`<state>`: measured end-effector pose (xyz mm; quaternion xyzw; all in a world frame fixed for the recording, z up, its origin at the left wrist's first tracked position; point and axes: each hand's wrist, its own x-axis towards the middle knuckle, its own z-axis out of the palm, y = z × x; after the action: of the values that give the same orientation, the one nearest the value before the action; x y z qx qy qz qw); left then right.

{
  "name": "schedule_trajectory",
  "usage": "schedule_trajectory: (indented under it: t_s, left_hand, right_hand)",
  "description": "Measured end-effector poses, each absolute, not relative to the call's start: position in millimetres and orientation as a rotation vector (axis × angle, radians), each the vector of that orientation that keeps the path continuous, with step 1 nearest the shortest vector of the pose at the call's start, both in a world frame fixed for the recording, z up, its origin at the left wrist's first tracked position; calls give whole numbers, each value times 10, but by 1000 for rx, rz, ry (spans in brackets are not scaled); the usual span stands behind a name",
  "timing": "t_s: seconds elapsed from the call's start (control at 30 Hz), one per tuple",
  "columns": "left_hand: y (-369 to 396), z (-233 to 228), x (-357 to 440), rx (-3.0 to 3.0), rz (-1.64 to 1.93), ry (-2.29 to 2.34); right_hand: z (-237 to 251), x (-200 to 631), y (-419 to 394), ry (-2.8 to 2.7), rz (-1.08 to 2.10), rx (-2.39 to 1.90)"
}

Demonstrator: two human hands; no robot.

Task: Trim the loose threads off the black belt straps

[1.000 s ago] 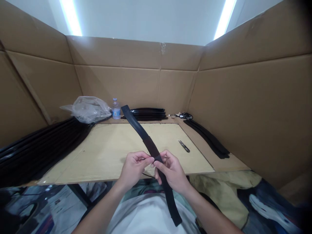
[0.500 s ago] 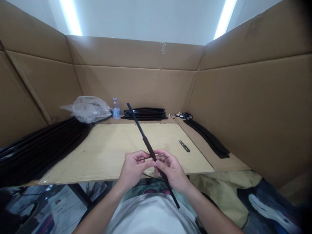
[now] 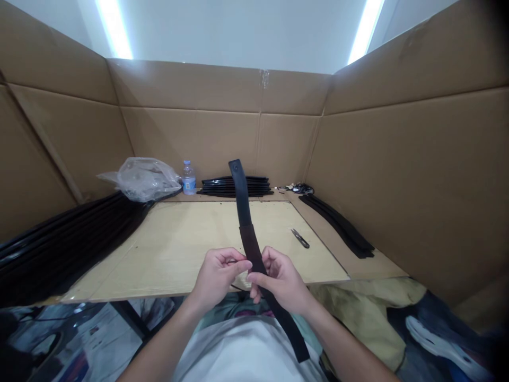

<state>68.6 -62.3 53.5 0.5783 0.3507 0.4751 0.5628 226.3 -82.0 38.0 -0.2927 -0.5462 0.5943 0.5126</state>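
A long, curved black strap slants from over the table down toward my lap, its flat side facing me. The far end is smooth with a small round hole or stud, while a dull dark sleeve covers its middle. My right hand is closed on the strap near the middle, thumb across the front. Beside it, my left hand pinches a thin black cord close to the strap's left edge. Part of the cord hangs below the left fingers; where it meets the strap is hidden.
Small thread snips lie on the table board. Black strips rest at right, a stack of dark straps at the back, and a large black pile at left. A plastic bag and water bottle stand behind.
The strap has turned from edge-on to flat side toward me, and its far end has swung right. My hands stay nearly in place, the right thumb now lying across the strap.
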Motion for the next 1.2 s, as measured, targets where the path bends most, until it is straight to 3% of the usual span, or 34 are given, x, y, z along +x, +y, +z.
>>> schedule_trajectory:
  t_s: [0.7, 1.2]
  left_hand:
    - [-571, 475, 684, 1218, 1230, 829]
    - [-612, 496, 713, 1220, 1163, 830]
  right_hand:
    - [373, 2251, -808, -1190, 1472, -561]
    - [403, 2205, -842, -1251, 1421, -746]
